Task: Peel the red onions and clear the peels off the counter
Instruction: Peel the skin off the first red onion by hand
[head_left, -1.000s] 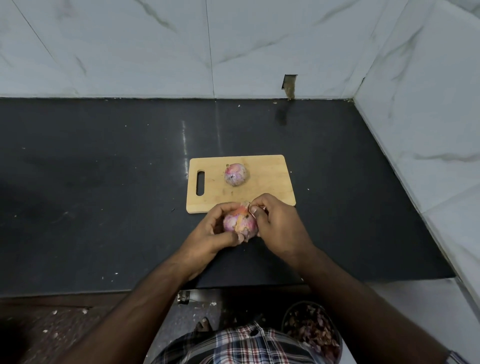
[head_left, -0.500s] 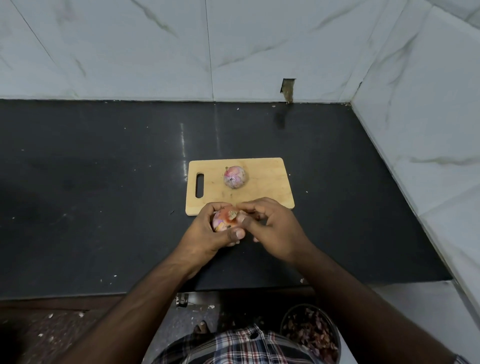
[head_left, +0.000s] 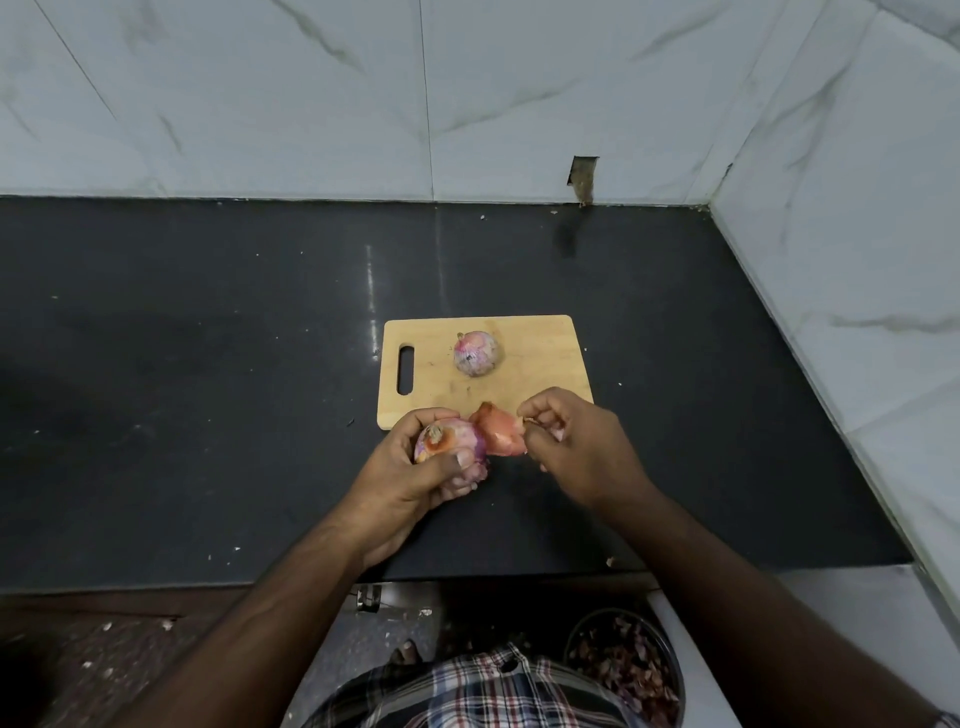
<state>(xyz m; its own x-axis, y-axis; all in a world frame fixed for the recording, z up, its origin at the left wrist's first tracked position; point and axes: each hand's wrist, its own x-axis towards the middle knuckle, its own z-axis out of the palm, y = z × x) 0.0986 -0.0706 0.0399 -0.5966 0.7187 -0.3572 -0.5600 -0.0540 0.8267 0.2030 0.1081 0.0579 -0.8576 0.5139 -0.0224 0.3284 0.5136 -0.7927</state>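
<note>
Black stone forms the table (head_left: 208, 415), which runs back to a wall of pale marble tiles (head_left: 311, 93). A small wooden cutting board (head_left: 540, 374) lies flat on the table, its handle slot on the left side. This board is the landmark for everything else.

One red onion (head_left: 477, 353) sits on the board, slightly left of its middle, with papery skin still on it and nothing touching it.

Just in front of the board's near edge, the person's left hand (head_left: 415, 467) curls around a second red onion (head_left: 449, 441), thumb across its near side and fingers wrapped beneath. The onion's root end faces upward, and purple flesh shows where the skin is off.

To the right of that onion, overlapping the board's near right corner, the right hand (head_left: 571, 447) pinches the edge of an orange-pink peel (head_left: 498, 434) between thumb and fingertips. The peel stretches between the two hands; whether it is attached to the onion I cannot tell.

Small pale flecks dot the table around the board.

Well in front of the board, below the table's edge, a round bowl (head_left: 670, 654) holds a heap of dark reddish peelings. Beside it is the person's plaid shirt (head_left: 467, 691).
</note>
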